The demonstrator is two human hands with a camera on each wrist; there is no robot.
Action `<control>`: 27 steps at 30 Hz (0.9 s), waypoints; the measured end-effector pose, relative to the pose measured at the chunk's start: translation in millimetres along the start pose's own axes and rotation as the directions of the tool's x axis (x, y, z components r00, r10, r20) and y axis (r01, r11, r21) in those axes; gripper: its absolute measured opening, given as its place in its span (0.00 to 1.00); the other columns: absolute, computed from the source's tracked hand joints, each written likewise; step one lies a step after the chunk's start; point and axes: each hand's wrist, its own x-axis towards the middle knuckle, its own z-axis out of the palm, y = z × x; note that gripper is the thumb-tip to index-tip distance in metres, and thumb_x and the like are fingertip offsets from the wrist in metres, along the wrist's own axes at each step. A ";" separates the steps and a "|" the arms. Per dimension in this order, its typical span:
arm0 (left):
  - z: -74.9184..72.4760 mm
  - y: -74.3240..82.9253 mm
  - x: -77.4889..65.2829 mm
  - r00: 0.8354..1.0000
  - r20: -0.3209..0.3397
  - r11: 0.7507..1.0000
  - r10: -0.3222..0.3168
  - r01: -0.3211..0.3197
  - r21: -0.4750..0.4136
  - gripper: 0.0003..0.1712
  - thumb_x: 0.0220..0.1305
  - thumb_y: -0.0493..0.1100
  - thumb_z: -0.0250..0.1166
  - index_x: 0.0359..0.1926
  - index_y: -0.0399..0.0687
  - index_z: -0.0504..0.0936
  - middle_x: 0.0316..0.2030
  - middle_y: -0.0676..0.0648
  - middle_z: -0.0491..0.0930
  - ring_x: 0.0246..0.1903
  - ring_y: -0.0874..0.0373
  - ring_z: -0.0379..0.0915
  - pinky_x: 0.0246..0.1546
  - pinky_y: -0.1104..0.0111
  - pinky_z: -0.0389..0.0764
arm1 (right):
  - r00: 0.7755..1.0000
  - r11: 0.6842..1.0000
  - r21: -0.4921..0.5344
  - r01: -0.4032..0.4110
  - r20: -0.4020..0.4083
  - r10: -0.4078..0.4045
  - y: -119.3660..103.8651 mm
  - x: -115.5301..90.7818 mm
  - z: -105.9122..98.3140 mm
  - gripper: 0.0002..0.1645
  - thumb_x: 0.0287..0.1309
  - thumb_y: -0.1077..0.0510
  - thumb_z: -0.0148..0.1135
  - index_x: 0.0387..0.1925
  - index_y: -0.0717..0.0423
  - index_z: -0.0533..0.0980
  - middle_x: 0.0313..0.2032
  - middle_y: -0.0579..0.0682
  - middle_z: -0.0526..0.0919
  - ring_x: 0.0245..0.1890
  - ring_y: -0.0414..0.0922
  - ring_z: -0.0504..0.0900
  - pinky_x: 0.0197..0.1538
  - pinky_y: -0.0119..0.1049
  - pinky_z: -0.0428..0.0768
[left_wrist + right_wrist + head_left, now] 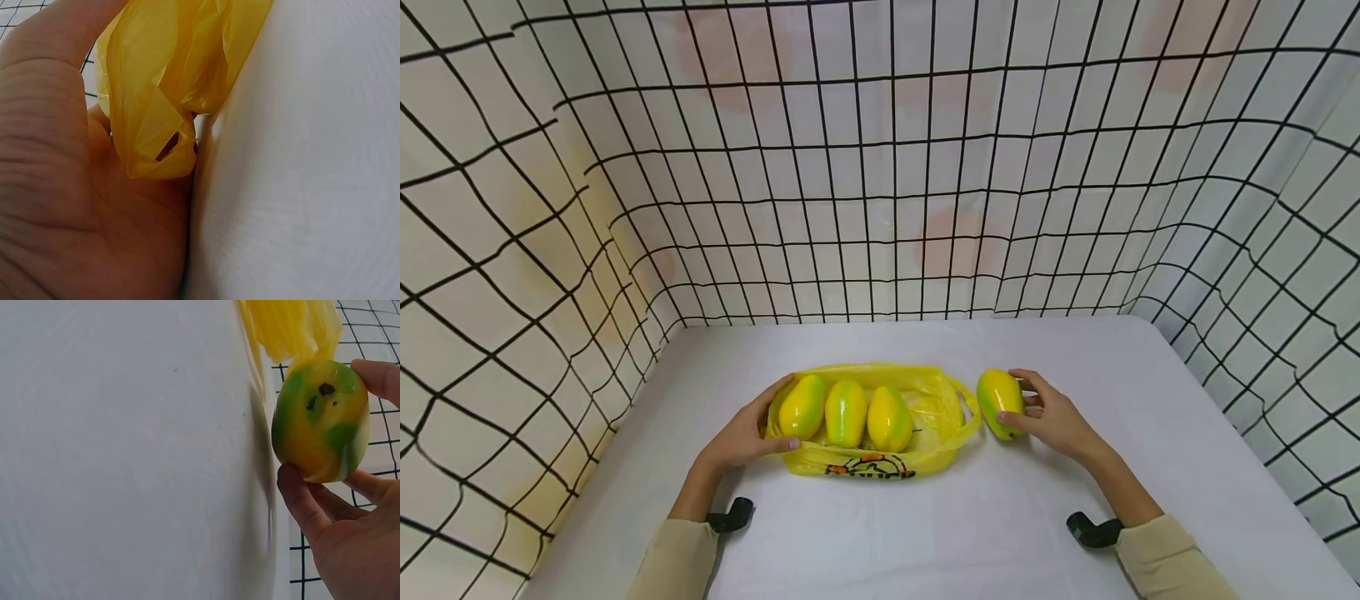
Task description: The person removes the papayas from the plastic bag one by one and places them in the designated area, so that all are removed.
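A yellow plastic bag (936, 454) lies on its side-spread base on the table, its mouth turned up, with three glossy yellow-green mangoes (846, 414) in a row inside its left part. My left hand (742, 433) holds the bag's left end, thumb over the front rim and fingers at the back. In the left wrist view, crumpled yellow plastic (162, 94) sits between thumb and palm. Just right of the bag's handle, my right hand (1052, 417) grips another mango (322, 422) between thumb and fingers. That mango appears slightly raised from the table in the right wrist view.
A white tabletop (880, 542) stretches under everything. Black grid netting (895, 167) over pale walls encloses the back and both sides. Dark wrist cameras (1093, 531) sit at both cuffs. Black print (871, 467) marks the bag's front.
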 end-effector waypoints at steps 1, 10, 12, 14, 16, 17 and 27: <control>0.0 0.2 -0.1 1.000 0.000 1.000 -0.001 0.001 0.001 0.64 0.51 0.62 0.78 0.82 0.69 0.49 0.81 0.45 0.55 0.78 0.39 0.55 0.74 0.35 0.58 | 1.000 1.000 0.002 0.002 0.002 -0.002 0.4 0.0 0.3 0.53 0.60 0.37 0.71 0.77 0.48 0.57 0.72 0.66 0.66 0.65 0.65 0.76 0.62 0.58 0.82; 0.7 1.4 -0.8 1.000 -0.007 1.000 -0.020 0.020 0.002 0.63 0.51 0.62 0.78 0.82 0.71 0.50 0.80 0.46 0.56 0.77 0.39 0.56 0.74 0.36 0.59 | 1.000 1.000 -0.011 0.019 0.010 -0.019 2.0 -0.4 2.8 0.53 0.59 0.36 0.72 0.77 0.47 0.57 0.72 0.65 0.66 0.64 0.64 0.77 0.61 0.57 0.83; 1.1 1.5 -1.0 1.000 -0.007 1.000 -0.026 0.026 -0.001 0.63 0.51 0.62 0.78 0.82 0.71 0.50 0.80 0.46 0.56 0.78 0.40 0.55 0.74 0.36 0.58 | 1.000 1.000 -0.016 0.020 0.012 -0.020 2.3 -0.5 2.9 0.53 0.60 0.36 0.71 0.77 0.47 0.57 0.73 0.65 0.65 0.64 0.65 0.77 0.62 0.58 0.82; 1.3 1.6 -1.1 1.000 -0.007 1.000 -0.030 0.030 -0.004 0.64 0.51 0.62 0.78 0.82 0.71 0.50 0.81 0.46 0.55 0.78 0.39 0.55 0.75 0.36 0.58 | 1.000 1.000 -0.019 0.020 0.012 -0.020 2.3 -0.7 2.9 0.53 0.60 0.36 0.71 0.77 0.47 0.57 0.73 0.65 0.65 0.64 0.65 0.77 0.62 0.59 0.82; 1.4 1.5 -1.1 0.999 -0.007 0.999 -0.034 0.034 -0.006 0.64 0.51 0.62 0.78 0.82 0.71 0.50 0.81 0.46 0.55 0.78 0.39 0.55 0.75 0.36 0.57 | 1.000 0.999 -0.026 0.021 0.015 -0.021 2.5 -0.9 3.3 0.53 0.61 0.35 0.70 0.78 0.48 0.56 0.74 0.64 0.64 0.65 0.65 0.76 0.63 0.59 0.81; 1.5 1.4 -1.1 0.999 -0.006 0.999 -0.034 0.034 -0.006 0.64 0.51 0.62 0.78 0.82 0.70 0.50 0.80 0.46 0.55 0.78 0.39 0.55 0.75 0.36 0.58 | 1.000 0.999 -0.030 0.021 0.016 -0.020 2.6 -0.9 3.5 0.54 0.61 0.34 0.69 0.78 0.48 0.55 0.74 0.64 0.64 0.65 0.65 0.76 0.63 0.60 0.81; 0.5 3.6 -1.4 0.999 -0.008 0.999 -0.031 0.031 -0.012 0.64 0.50 0.61 0.78 0.82 0.69 0.51 0.80 0.45 0.56 0.78 0.39 0.55 0.75 0.35 0.57 | 1.000 0.999 -0.047 0.019 0.019 -0.018 -3.9 -3.1 4.0 0.52 0.64 0.33 0.66 0.78 0.49 0.56 0.74 0.64 0.64 0.66 0.64 0.74 0.64 0.60 0.79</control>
